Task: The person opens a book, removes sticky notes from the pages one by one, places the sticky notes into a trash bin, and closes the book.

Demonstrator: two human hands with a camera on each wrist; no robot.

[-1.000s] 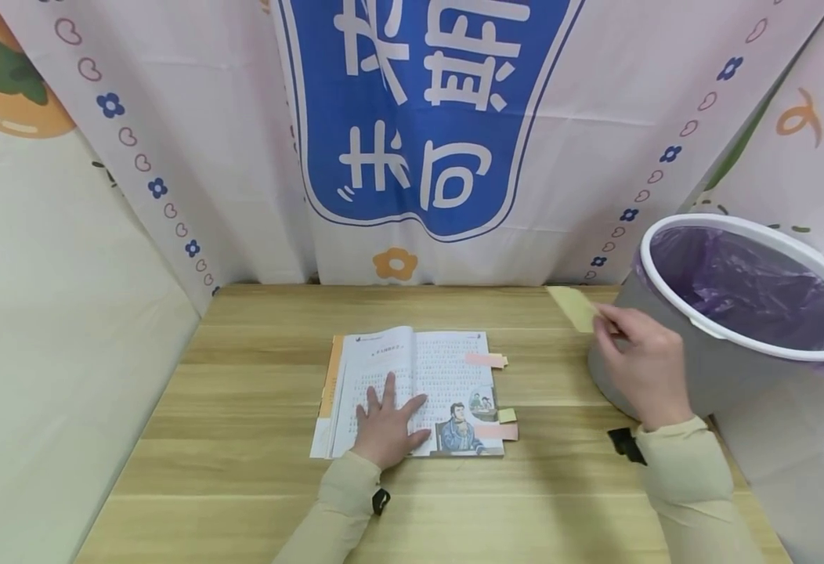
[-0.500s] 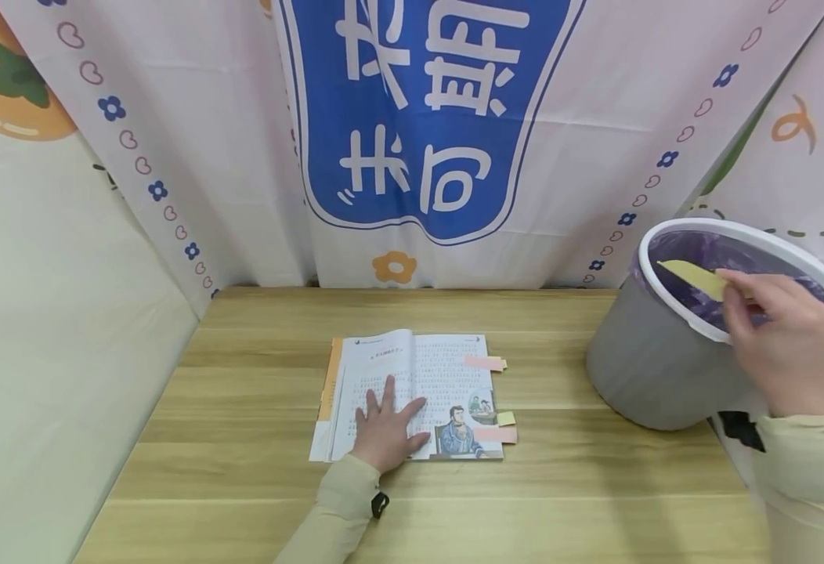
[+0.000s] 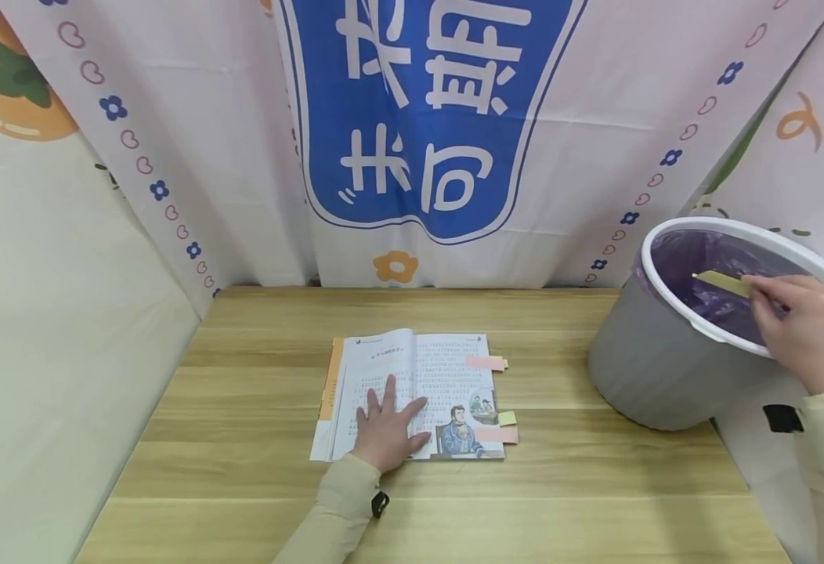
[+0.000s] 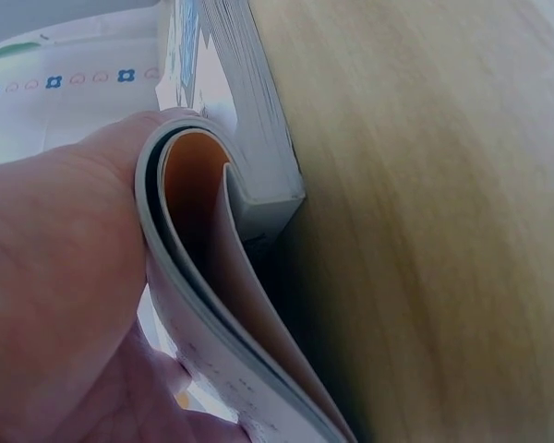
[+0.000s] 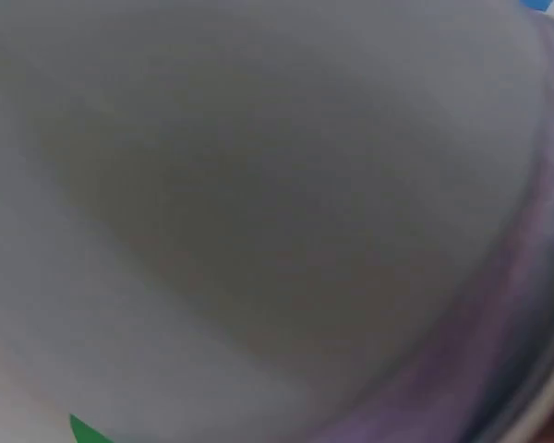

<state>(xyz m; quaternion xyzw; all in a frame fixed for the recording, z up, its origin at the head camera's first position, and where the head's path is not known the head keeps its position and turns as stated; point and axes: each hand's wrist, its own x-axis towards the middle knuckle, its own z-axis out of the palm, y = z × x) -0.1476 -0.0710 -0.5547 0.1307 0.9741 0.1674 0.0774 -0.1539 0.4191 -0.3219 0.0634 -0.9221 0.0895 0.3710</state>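
An open book [image 3: 447, 368] lies on the table with pink and yellow sticky tabs [image 3: 500, 433] jutting from its right edge. My left hand [image 3: 387, 431] rests on it with fingers spread across the left page and the fold. In the left wrist view the book's pages [image 4: 258, 341] curve up beside that palm. Over the mouth of the grey trash bin [image 3: 666, 360], my right hand [image 3: 810, 325] pinches a yellow sticky note [image 3: 725, 283] between thumb and fingers. Most of the right wrist view is the bin's blurred grey wall [image 5: 258, 203]; hand and note cannot be made out there.
The bin has a white rim [image 3: 708, 333] and a purple plastic liner [image 3: 729, 258]; it stands at the right edge of the wooden table [image 3: 257, 376]. Printed curtains [image 3: 581, 117] hang behind the table and along both sides.
My right hand has carried the yellow sticky note rightward from above the table to over the bin's opening, then slightly farther right. My left hand and the book have stayed in place.
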